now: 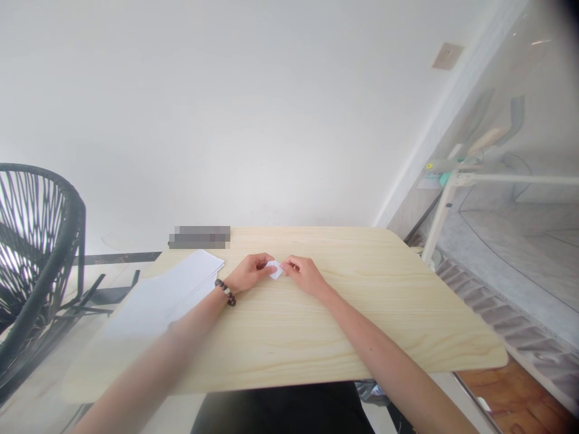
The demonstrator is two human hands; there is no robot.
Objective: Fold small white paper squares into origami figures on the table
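A small folded piece of white paper (275, 270) is held between my two hands above the middle of the table. My left hand (251, 271), with a dark beaded bracelet on its wrist, pinches the paper's left side between thumb and fingers. On the right side, the fingertips of my right hand (304, 274) are closed on the paper's edge. The folds are too small to make out. White sheets of paper (154, 296) lie at the left of the table, partly behind my left forearm.
The light wooden table (384, 289) stands near a white wall. A blurred-out dark object (199, 237) lies at its back left edge. To the left is a black woven chair (67, 223). A white metal frame (441, 217) stands at the right, before a bed-like grey surface.
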